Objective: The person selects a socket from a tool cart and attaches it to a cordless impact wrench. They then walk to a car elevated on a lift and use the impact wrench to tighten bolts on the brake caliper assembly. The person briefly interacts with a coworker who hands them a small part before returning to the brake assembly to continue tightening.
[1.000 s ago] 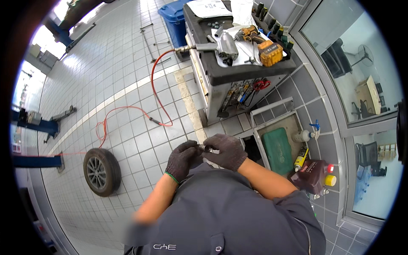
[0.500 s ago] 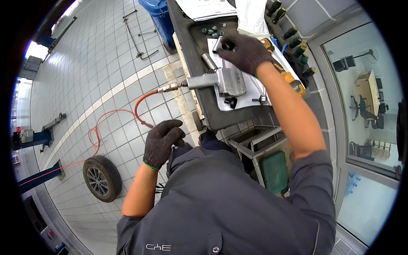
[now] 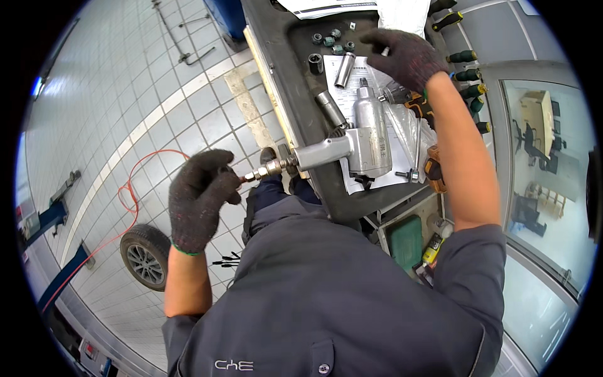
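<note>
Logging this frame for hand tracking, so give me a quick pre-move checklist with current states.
1. Both hands gloved: ok; left hand and right hand both wear dark knit gloves.
2. Left hand at the hose coupling of the impact wrench: ok, fingers at the fitting.
3. Coupling fully seated: cannot tell, the glove hides part of it.
4. Wrench supported: ok, it lies flat on the cart top.
5. Right hand's grip: cannot tell; it sits over the paper sheet near the sockets.
6. Orange air hose routing: ok, it trails loose over the tiled floor past a wheel.
</note>
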A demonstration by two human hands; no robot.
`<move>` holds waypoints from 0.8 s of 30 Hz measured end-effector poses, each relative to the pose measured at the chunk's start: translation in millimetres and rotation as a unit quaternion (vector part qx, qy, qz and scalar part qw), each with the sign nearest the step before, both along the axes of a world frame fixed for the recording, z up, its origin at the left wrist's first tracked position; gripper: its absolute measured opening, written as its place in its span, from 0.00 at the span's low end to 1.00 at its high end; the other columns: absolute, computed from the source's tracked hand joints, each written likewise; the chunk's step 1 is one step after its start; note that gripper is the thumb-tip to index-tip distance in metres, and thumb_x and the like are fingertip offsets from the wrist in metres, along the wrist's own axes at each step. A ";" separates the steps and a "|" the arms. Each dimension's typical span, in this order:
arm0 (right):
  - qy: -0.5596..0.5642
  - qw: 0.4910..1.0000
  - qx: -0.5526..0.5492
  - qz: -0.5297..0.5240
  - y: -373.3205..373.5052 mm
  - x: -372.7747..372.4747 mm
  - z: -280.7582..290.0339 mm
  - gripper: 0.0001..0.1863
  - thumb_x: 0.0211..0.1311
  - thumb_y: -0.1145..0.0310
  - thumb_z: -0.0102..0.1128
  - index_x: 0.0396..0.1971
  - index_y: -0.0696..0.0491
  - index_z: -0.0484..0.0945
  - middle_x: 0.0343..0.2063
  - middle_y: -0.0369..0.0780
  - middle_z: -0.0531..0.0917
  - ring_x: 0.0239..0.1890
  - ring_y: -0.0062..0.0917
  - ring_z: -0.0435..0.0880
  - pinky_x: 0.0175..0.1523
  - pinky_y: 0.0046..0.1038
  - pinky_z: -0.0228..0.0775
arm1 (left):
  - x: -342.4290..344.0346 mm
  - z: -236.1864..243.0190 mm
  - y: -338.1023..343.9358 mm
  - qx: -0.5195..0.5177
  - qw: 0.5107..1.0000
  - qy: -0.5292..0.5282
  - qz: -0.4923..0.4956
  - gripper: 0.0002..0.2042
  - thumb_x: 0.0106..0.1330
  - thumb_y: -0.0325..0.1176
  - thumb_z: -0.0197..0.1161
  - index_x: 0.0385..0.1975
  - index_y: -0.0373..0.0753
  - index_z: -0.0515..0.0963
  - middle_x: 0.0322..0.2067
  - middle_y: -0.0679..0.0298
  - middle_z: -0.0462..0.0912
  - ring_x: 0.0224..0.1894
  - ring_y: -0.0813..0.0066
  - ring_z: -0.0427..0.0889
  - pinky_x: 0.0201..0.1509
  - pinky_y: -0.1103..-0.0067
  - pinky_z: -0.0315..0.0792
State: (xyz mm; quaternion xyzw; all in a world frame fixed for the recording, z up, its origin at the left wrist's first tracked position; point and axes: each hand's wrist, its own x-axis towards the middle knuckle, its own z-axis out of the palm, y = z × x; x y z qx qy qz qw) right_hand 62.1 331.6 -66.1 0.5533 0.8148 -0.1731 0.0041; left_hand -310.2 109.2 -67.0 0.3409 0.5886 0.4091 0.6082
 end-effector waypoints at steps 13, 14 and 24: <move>-0.222 0.963 0.020 0.152 4.8 -33.6 -38.1 0.21 0.66 0.72 0.63 0.56 0.38 0.86 0.46 0.40 0.88 0.50 0.43 0.89 0.55 0.45 0.81 | -27.5 -46.7 106.1 -0.020 0.989 -0.010 -0.146 0.20 0.68 0.26 0.65 0.59 0.28 0.79 0.40 0.55 0.87 0.37 0.68 0.88 0.44 0.73 0.82; -0.230 0.959 0.034 0.165 6.7 -32.0 -42.7 0.20 0.66 0.71 0.64 0.56 0.38 0.86 0.46 0.40 0.89 0.49 0.42 0.89 0.55 0.45 0.81 | -26.7 -49.1 107.8 -0.025 0.988 -0.015 -0.154 0.20 0.69 0.26 0.65 0.59 0.28 0.78 0.40 0.55 0.87 0.38 0.68 0.88 0.45 0.73 0.82; -0.143 0.971 0.176 0.075 -45.4 -0.3 14.6 0.16 0.63 0.63 0.72 0.51 0.45 0.85 0.44 0.41 0.88 0.46 0.40 0.89 0.53 0.43 0.81 | -9.1 -74.5 117.7 -0.011 0.967 -0.083 -0.243 0.17 0.72 0.21 0.63 0.60 0.27 0.79 0.46 0.51 0.89 0.44 0.66 0.89 0.53 0.71 0.84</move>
